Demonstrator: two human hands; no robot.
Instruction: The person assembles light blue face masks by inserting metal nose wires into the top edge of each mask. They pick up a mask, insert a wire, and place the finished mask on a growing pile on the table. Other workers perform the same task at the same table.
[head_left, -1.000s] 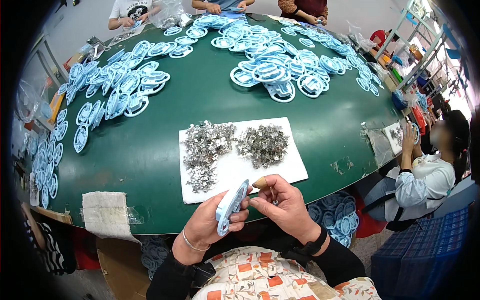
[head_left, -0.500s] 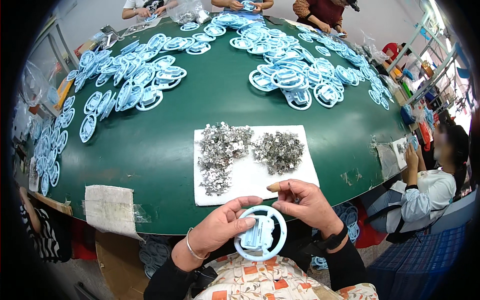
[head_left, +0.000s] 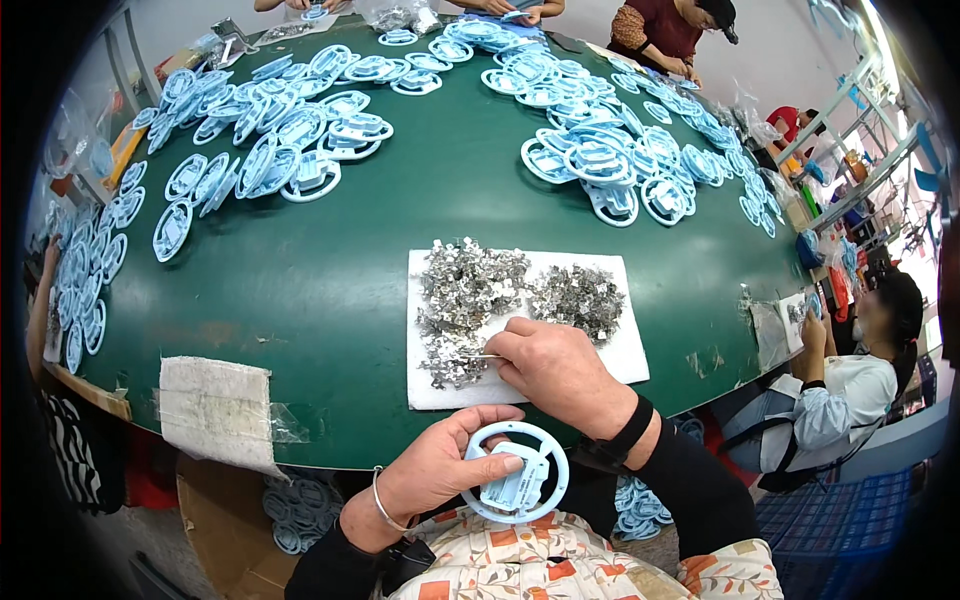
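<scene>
My left hand [head_left: 445, 460] grips a light blue plastic toy steering wheel [head_left: 557, 480] by its left side, thumb resting on the boxy middle. It sits just above my lap, near the table's front edge. Farther forward, my right hand [head_left: 555, 365] is pinched over a thin metal tool [head_left: 478, 356], whose tip reaches into the left heap of small silvery metal pieces [head_left: 470, 280]. A second, darker heap of metal pieces [head_left: 575, 300] lies just beyond my right fingers. Both heaps rest on a white foam sheet [head_left: 630, 350]. The tool's grip end is hidden in my fingers.
Piles of similar blue wheels [head_left: 600, 155] cover the far part of the green table [head_left: 330, 280], left and right. A taped whitish pad [head_left: 215, 410] lies at the left front edge. Co-workers sit around, one person [head_left: 840, 370] at the right. A cardboard box [head_left: 235, 520] stands below.
My right hand has moved forward from beside the wheel to the left metal heap, its tool now among the pieces. My left hand still holds the wheel. The view has shifted slightly.
</scene>
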